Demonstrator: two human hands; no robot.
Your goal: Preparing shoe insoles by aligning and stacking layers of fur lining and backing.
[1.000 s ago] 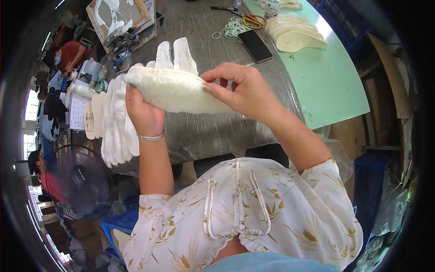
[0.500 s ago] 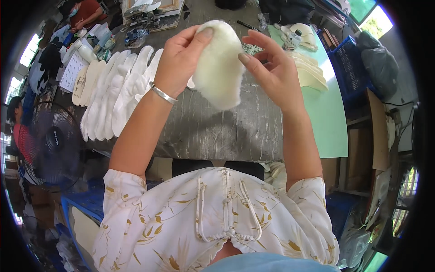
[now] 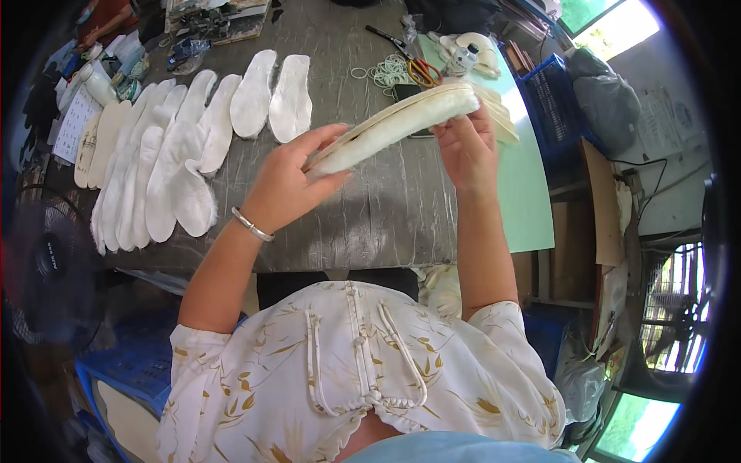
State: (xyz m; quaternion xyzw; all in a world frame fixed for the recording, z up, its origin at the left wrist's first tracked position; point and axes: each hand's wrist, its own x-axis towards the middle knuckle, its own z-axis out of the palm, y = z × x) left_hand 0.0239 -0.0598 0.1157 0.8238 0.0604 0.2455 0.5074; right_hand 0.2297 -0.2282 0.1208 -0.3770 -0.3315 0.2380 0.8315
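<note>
A fluffy white insole (image 3: 397, 133) with a flat cream backing is held lengthwise over the table, turned nearly on edge and slightly higher at its right end. My left hand (image 3: 297, 171) grips its left end between thumb and fingers. At the other end, my right hand (image 3: 468, 150) pinches it from below. Behind it lie orange-handled scissors (image 3: 424, 73), a heap of pale rubber bands (image 3: 388, 72) and a dark flat object, partly hidden. To the left, several similar white insoles (image 3: 154, 174) overlap in a row, with two more (image 3: 252, 96) lying side by side.
The dark table (image 3: 340, 228) has a pale green sheet (image 3: 521, 208) along its right side, bearing cream pieces and a small bottle (image 3: 464, 59). A black pen (image 3: 384, 35) lies farther back. Blue crates (image 3: 552, 100) stand right; a fan (image 3: 50, 262) is at left.
The insole was upright with its fluffy face toward me; now it lies lengthwise on edge. My right hand, earlier with fingers apart beside it, now grips one end. The view has shifted right.
</note>
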